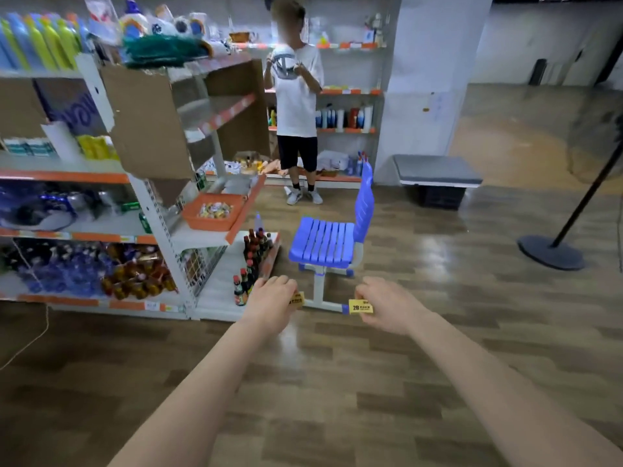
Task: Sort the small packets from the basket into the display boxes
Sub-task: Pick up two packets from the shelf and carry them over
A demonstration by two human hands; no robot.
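Lower centre of frame: left hand and right hand each in closed pinch grip on a small yellow packet, likely light, flat, slightly stiff; edges suit holding.

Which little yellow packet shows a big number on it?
The yellow packet in the right hand: that packet faces the camera, showing 28. The left hand mostly hides its packet.

- Yellow packet: small, flat, printed "28" in dark type, pinched at its right edge by the right hand, sticking out leftward.
- Second yellow packet: mostly hidden within the left hand, only its right end showing.
- Orange basket: on a shelf up-left of both hands, holding mixed small packets.
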